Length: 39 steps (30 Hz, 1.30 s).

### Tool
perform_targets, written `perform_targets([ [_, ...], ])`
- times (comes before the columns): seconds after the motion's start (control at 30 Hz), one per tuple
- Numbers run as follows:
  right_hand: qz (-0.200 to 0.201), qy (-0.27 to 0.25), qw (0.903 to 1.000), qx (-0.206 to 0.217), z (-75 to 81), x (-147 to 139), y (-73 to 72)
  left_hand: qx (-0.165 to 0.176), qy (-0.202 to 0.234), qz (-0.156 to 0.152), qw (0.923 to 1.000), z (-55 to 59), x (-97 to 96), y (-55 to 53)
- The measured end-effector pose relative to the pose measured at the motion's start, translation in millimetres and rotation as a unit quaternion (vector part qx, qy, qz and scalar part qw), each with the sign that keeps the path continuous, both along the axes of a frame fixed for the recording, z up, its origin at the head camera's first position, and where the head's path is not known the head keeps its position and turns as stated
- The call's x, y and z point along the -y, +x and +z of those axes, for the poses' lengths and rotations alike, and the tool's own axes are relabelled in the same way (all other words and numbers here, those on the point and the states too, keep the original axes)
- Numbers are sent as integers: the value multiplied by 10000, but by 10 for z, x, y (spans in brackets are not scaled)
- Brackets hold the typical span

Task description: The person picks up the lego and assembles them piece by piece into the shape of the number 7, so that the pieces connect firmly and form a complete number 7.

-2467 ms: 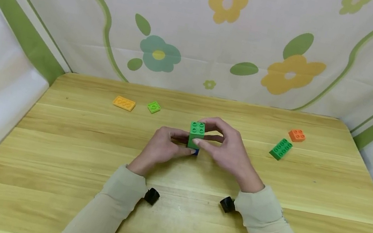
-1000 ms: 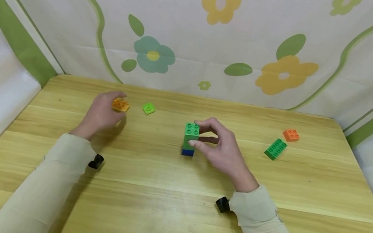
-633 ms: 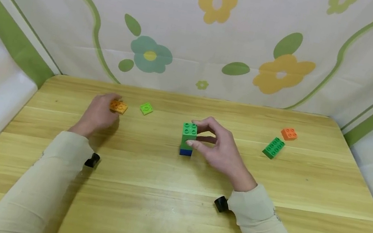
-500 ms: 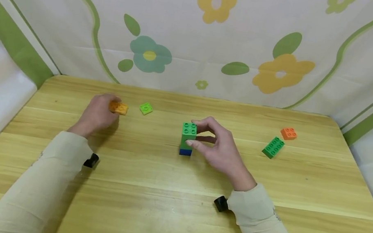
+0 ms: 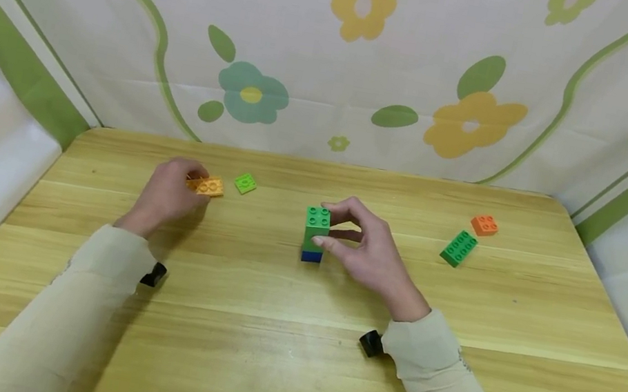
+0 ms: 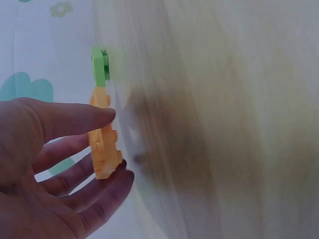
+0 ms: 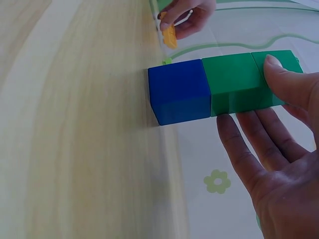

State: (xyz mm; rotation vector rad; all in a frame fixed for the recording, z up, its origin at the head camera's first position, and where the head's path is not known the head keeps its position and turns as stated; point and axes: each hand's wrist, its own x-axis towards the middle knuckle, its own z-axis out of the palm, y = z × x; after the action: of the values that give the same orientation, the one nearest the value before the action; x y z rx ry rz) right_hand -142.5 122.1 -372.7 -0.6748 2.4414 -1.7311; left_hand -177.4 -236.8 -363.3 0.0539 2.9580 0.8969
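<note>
My left hand (image 5: 166,194) pinches a flat orange toy building plate (image 5: 211,187) at the back left, thumb on one side and fingers on the other. Its hollow underside shows in the head view; in the left wrist view its studs face the table. Near the middle, my right hand (image 5: 364,247) holds an upright stack between thumb and fingers. Two green bricks (image 7: 234,82) sit on a blue brick (image 7: 179,92), which stands on the table. A flat lime-green plate (image 5: 245,183) lies just right of the orange one, underside up.
At the back right lie a green eight-stud brick (image 5: 459,248) and a small orange brick (image 5: 484,225), close together. The wooden table (image 5: 273,357) ends at a floral cloth (image 5: 314,49) behind, with cloth walls on both sides.
My left hand has left the stack, gone to the back left and taken hold of the orange plate, which has shifted slightly right. My right hand still holds the stack in place.
</note>
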Motion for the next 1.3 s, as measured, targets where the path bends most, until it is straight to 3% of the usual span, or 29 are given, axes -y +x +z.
perform_targets([
  [0.27, 9, -12, 10000, -15, -8, -1, -5, -556, 349, -91, 9978, 64, -191, 94],
  [0.47, 20, -29, 10000, 3, -9, -2, -7, -1070, 561, -372, 9920, 142, -396, 190],
  [0.8, 29, -72, 10000, 14, -33, -10, -9, -1456, 997, -766, 9813, 174, -643, 246],
  [1.0, 45, -129, 9999, 20, -46, -7, -9, -1451, 1273, -625, 9792, 159, -755, 253],
  [1.3, 29, -123, 9999, 8, -39, -7, -18, -1221, 1911, -522, 9725, 237, -904, 288],
])
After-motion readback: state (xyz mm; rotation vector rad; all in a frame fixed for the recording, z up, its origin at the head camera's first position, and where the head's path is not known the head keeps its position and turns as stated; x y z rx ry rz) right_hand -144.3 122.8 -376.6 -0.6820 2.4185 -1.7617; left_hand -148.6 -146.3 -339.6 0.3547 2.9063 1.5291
